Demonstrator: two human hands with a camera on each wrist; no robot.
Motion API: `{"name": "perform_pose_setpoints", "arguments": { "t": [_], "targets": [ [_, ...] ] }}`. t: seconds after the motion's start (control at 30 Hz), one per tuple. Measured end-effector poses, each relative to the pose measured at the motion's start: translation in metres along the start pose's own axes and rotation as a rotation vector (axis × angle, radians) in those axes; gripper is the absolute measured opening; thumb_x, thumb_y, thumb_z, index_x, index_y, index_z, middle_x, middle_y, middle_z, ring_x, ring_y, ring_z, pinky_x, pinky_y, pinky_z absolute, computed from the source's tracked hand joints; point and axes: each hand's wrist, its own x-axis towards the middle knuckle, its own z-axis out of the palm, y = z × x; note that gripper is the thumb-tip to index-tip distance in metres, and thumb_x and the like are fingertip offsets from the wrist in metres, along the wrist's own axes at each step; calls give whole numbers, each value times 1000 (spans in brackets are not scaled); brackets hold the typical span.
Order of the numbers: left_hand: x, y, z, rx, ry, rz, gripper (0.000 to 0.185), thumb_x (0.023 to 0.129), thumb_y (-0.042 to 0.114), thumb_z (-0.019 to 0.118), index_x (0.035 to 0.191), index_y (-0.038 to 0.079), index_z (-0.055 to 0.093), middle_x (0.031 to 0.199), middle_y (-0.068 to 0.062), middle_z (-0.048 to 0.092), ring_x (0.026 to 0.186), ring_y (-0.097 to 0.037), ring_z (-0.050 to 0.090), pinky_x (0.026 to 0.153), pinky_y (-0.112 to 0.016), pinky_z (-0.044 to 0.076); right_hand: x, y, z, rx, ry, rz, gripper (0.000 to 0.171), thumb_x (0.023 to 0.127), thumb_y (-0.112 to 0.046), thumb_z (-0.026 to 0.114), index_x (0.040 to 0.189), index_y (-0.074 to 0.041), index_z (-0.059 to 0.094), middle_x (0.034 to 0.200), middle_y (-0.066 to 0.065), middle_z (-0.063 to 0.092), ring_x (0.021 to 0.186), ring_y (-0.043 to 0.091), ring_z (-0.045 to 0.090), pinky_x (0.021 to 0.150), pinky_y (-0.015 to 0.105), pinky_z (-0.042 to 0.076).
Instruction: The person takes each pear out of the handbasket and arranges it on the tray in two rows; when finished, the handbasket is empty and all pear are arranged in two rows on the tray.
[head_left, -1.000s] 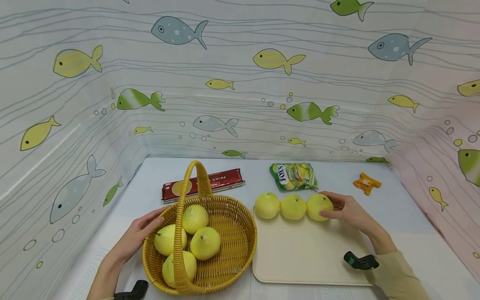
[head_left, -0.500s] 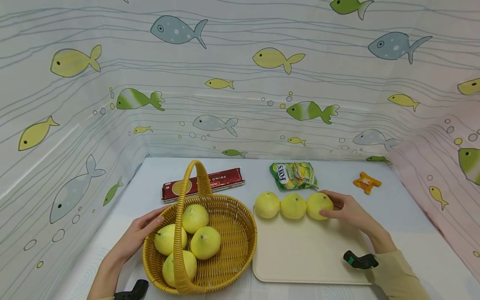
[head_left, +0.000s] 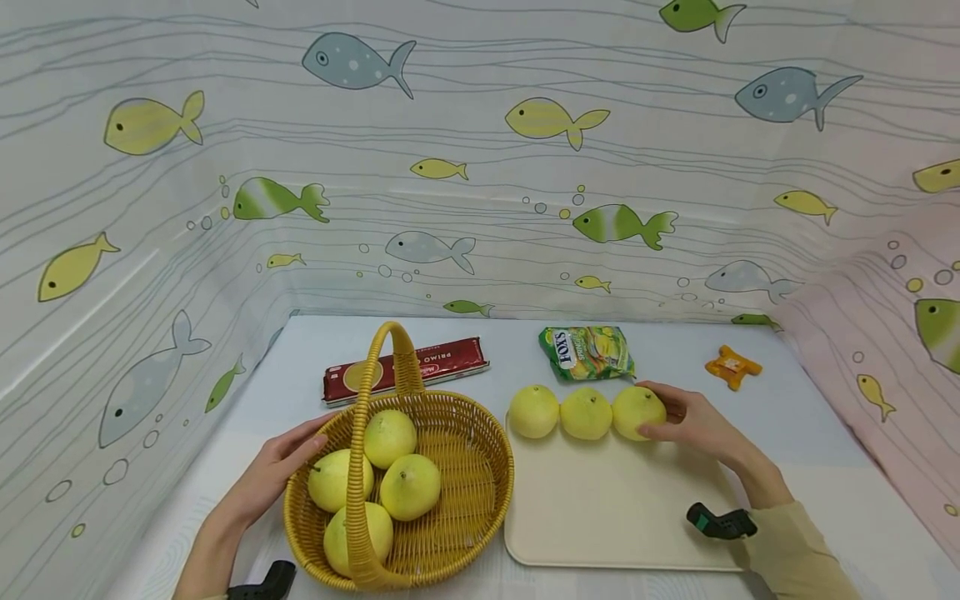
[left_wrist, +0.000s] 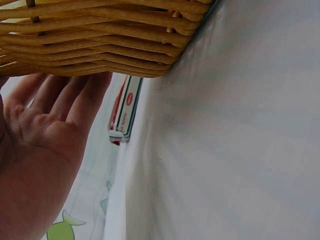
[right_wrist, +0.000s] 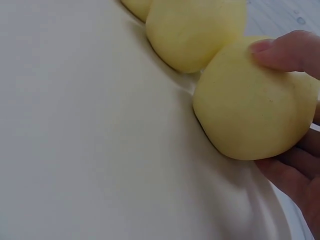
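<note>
The rightmost yellow fruit [head_left: 638, 412] on the cream tray [head_left: 615, 508] is cupped from its right side by the fingers [right_wrist: 280, 50] of the right hand [head_left: 693, 425], thumb in front. The basket [head_left: 457, 467] wall is touched from the left by the straight fingers [left_wrist: 65, 95] of the left hand [head_left: 273, 471], nothing being held.

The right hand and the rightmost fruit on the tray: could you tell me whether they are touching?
Touching. The right wrist view shows the right hand with its thumb on top of the fruit and fingers beneath it.
</note>
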Motion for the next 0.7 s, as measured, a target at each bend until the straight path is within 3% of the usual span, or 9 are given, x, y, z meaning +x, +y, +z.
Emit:
{"name": "perform_pose_setpoints", "arguments": {
  "t": [0.27, 0.47, 0.7],
  "targets": [
    [-1, 1, -1, -6, -3, 1, 46, 109, 24, 44, 152, 9, 44, 143, 11, 53, 124, 13, 47, 96, -9, 41, 1, 1, 0, 16, -10, -14, 71, 86, -29, 80, 146, -5, 50, 143, 16, 55, 114, -12, 52, 94, 10, 43],
    [-1, 0, 0, -18, -7, 14, 46, 109, 23, 43, 152, 9, 42, 143, 17, 51, 125, 15, 45, 97, -8, 39, 1, 0, -1, 23, 2, -22, 69, 87, -29, 79, 145, -5, 51, 143, 14, 56, 115, -13, 51, 95, 9, 42],
    [-1, 0, 0, -4, 2, -1, 46, 109, 25, 44, 152, 9, 43, 145, 10, 52, 124, 14, 46, 97, -8, 39, -2, -7, -6, 40, 24, -63, 63, 89, -26, 77, 143, -5, 53, 141, 13, 58, 118, -8, 53, 97, 8, 42]
  ]
}}
